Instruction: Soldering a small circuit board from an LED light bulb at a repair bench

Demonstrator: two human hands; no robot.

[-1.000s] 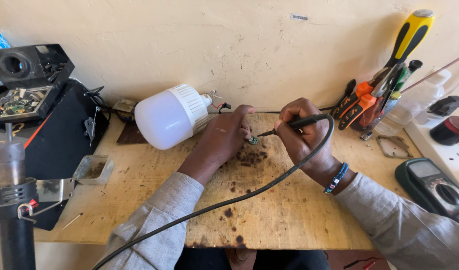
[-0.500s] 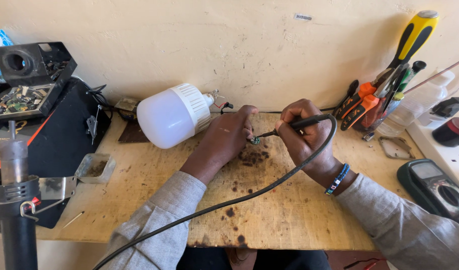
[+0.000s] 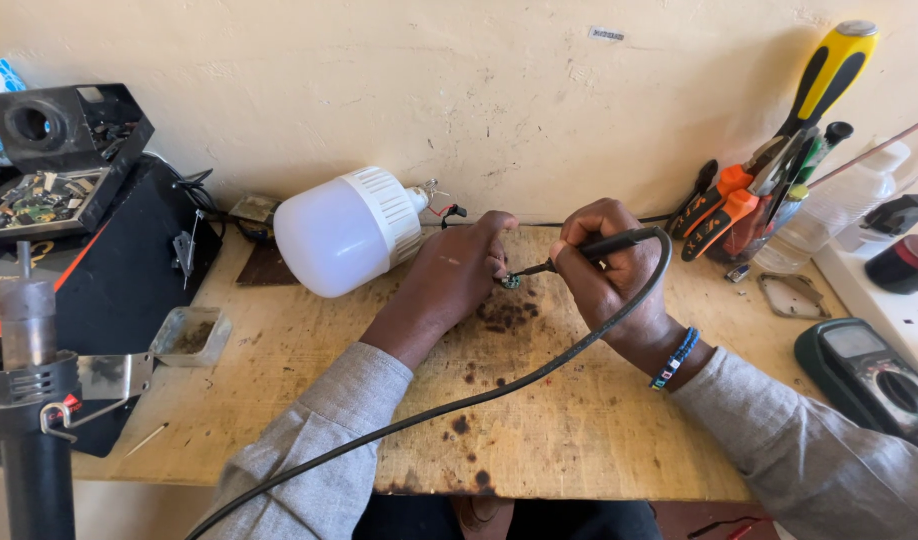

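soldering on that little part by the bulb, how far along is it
Done: the big white bulb lies on its side with loose wires at its base. In hand: the left hand pinches a small part while the right hand touches the soldering iron tip to it. Left: the joint's finish can't be judged.

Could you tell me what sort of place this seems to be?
Probably a small electronics repair bench: the right hand holds a soldering iron, a multimeter lies on the scorched wooden table, and screwdrivers and pliers stand by the wall.
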